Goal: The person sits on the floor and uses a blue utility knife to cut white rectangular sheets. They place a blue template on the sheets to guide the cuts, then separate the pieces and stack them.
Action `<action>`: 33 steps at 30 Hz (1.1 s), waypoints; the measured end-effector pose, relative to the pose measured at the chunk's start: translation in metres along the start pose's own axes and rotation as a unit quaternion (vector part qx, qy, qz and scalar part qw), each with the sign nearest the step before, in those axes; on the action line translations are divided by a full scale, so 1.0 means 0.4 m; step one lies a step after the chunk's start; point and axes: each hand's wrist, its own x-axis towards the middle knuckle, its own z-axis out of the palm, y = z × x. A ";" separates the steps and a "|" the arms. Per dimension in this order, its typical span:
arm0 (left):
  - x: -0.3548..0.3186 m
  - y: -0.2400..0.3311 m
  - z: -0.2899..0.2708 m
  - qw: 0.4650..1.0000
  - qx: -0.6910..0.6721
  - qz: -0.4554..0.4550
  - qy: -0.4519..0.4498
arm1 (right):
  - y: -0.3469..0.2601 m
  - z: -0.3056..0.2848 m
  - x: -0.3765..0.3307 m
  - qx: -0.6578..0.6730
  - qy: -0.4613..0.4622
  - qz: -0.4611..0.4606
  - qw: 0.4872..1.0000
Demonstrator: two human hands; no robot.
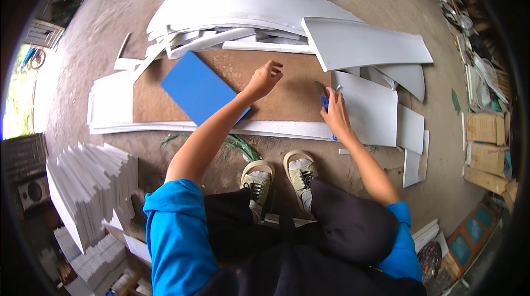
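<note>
My left hand hangs over a brown board, its fingers loosely bent and a little apart, with nothing visible in them. A flat blue rectangular panel lies aslant on the board, left of that hand. At the board's right end my right hand is closed around a blue-handled knife. A thin dark blade seems to point away from me over the board, partly blurred. Beside those fingers lies a white sheet, and white sheets also show under the board's near edge.
Large white foam-like sheets are piled beyond the board, with another broad sheet at the right. Upright white pieces stand stacked at the left. Green strands lie near my shoes. Cardboard boxes sit far right.
</note>
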 end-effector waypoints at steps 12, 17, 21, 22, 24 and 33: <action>0.174 0.211 0.292 0.872 -0.463 -0.147 0.062 | 0.252 -0.106 -0.191 -0.075 0.108 0.256 0.958; 0.171 0.238 0.243 0.834 -0.533 -0.123 0.069 | 0.243 -0.093 -0.199 -0.047 0.108 0.252 0.960; 0.106 0.276 0.116 0.814 -0.576 -0.073 -0.010 | 0.248 -0.089 -0.186 -0.052 0.164 0.230 0.958; 0.077 0.265 0.081 0.823 -0.565 -0.066 -0.017 | 0.243 -0.095 -0.186 -0.048 0.185 0.217 0.957; -0.001 0.225 0.003 0.838 -0.544 -0.038 -0.020 | 0.220 -0.105 -0.182 -0.023 0.227 0.195 0.954; -0.260 -0.036 -0.084 0.863 -0.481 -0.135 0.076 | 0.071 -0.073 -0.133 0.099 0.189 0.114 0.970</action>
